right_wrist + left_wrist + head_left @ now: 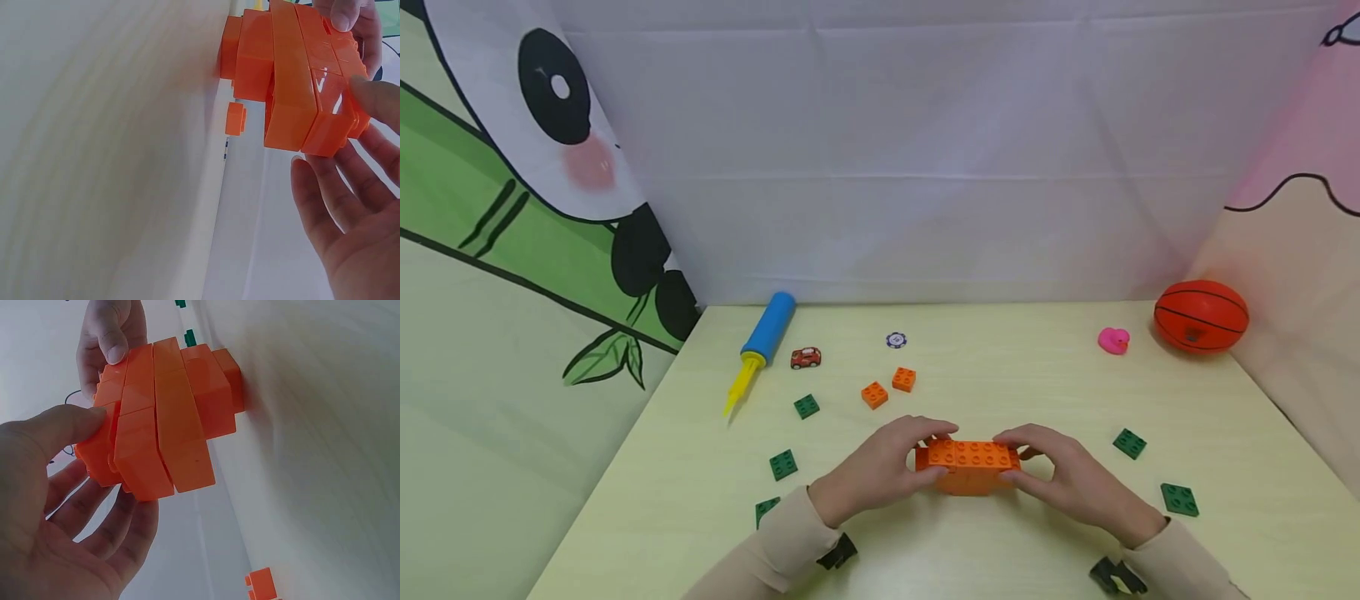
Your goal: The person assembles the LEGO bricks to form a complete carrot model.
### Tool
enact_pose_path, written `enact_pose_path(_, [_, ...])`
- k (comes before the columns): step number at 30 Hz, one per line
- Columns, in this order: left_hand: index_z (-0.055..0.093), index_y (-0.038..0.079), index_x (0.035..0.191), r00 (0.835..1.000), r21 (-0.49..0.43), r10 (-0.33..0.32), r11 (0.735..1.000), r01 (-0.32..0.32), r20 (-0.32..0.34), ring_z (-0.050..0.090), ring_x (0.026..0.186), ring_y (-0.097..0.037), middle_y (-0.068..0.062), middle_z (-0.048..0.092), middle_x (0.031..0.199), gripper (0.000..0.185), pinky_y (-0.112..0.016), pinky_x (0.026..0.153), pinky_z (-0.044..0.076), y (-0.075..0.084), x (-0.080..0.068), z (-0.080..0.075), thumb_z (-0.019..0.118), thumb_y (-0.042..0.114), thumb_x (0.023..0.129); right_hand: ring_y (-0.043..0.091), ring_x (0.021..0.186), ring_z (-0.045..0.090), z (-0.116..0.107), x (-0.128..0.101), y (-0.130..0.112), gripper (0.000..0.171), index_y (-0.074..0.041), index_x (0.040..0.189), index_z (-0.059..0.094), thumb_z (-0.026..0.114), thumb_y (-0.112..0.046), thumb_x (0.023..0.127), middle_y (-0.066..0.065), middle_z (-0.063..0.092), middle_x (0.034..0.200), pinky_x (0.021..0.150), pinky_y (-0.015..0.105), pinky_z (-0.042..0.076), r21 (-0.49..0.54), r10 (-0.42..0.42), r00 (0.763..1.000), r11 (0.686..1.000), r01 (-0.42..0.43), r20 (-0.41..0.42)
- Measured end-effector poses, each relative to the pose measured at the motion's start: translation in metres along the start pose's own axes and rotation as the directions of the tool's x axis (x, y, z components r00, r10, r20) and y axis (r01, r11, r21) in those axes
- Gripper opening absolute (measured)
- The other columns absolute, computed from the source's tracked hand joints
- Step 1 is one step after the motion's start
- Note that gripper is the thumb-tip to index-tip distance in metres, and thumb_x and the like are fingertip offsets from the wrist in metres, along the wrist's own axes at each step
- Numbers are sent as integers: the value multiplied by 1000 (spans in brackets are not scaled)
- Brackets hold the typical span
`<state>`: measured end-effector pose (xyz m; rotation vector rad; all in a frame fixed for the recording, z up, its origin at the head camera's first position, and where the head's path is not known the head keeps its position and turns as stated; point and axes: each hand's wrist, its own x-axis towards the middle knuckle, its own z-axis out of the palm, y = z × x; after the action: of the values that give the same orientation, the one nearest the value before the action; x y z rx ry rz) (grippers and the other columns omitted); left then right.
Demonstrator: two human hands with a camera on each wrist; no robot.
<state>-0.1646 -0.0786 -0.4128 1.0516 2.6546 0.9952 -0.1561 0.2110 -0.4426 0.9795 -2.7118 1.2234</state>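
A stacked orange toy-brick structure point(967, 479) is between both hands at the front middle of the table. Its layers show in the left wrist view point(178, 406): narrow at the bottom, wider above, with studs on top. My left hand point(891, 468) grips the left end near the top, thumb on the near side and fingers behind. At the other end, my right hand point(1071, 479) holds it likewise, its thumb against the upper layer. The structure's far side is mostly hidden in the head view. Two loose orange bricks point(874, 395) lie just beyond the left hand.
Green bricks point(783, 465) lie left of the hands, and two more green bricks point(1180, 499) lie right. Farther back are a blue and yellow pump point(767, 329), a red toy car point(806, 357), a round chip point(896, 340), a pink duck point(1113, 340) and a small basketball point(1201, 317).
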Motion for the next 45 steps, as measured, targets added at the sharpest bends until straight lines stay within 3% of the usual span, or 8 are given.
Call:
enact_pose_path(6, [56, 16, 140, 999, -78, -44, 996, 44, -1, 56, 102, -6, 8, 64, 125, 49, -34, 92, 52, -2, 1, 2, 71, 24, 94, 8, 105, 61, -1, 0, 0, 39, -26, 129, 61, 66, -43, 94, -10, 64, 122, 86, 37, 57, 3, 16, 1000, 1000, -16, 5])
enact_pose_path(16, [56, 19, 140, 995, -75, -95, 993, 94, -6, 57, 105, -7, 11, 66, 121, 50, -38, 95, 51, -2, 3, 3, 72, 29, 93, 8, 107, 60, -4, 0, -1, 40, -27, 129, 61, 68, -42, 93, -10, 64, 122, 89, 38, 56, 25, 58, 998, 998, -58, 19])
enact_pose_path(25, [49, 21, 146, 998, -50, -62, 997, 63, 8, 56, 105, -7, 10, 64, 121, 56, -37, 95, 51, -4, 3, 3, 70, 30, 94, 9, 108, 60, -2, -1, 1, 39, -25, 129, 61, 69, -40, 93, -8, 64, 123, 89, 38, 56, 57, 65, 998, 996, -66, 18])
enact_pose_path(28, [47, 22, 147, 999, -31, -38, 999, 39, 22, 56, 107, -7, 9, 63, 122, 59, -37, 96, 51, -7, 3, 0, 68, 38, 95, 9, 108, 60, -2, -1, 2, 41, -23, 129, 61, 70, -39, 92, -7, 64, 124, 89, 38, 56, 66, 56, 998, 996, -57, 15])
enact_pose_path(32, [50, 20, 145, 995, -47, -98, 994, 96, -37, 56, 109, -11, 4, 64, 123, 60, -39, 97, 51, -19, 3, -8, 62, 51, 95, 9, 109, 60, -2, -1, 3, 45, -16, 131, 61, 72, -36, 91, -5, 63, 126, 89, 37, 57, 69, 40, 999, 997, -41, 16])
enact_pose_path(34, [54, 18, 142, 982, -50, -150, 988, 145, -111, 57, 108, -14, -1, 65, 122, 57, -40, 95, 51, -28, 6, -13, 60, 51, 95, 10, 110, 60, -2, -1, 4, 47, -14, 131, 61, 73, -34, 91, -5, 63, 127, 88, 37, 57, 70, 28, 1000, 997, -29, 13])
enact_pose_path(39, [58, 11, 135, 918, -12, -286, 956, 294, -276, 59, 107, -22, -7, 65, 122, 47, -40, 93, 52, -56, 15, -25, 68, 34, 96, 9, 110, 60, -2, -1, 6, 46, -15, 132, 60, 72, -34, 91, -4, 63, 127, 89, 38, 56, 86, 30, 999, 996, -32, 24])
enact_pose_path(45, [56, 4, 135, 865, 8, -405, 905, 426, -297, 60, 108, -32, -17, 62, 125, 50, -46, 94, 52, -75, 27, -37, 74, 20, 91, 10, 113, 59, -3, -3, 7, 52, -12, 135, 58, 71, -37, 92, -2, 62, 131, 91, 35, 55, 95, 70, 996, 993, -75, 59])
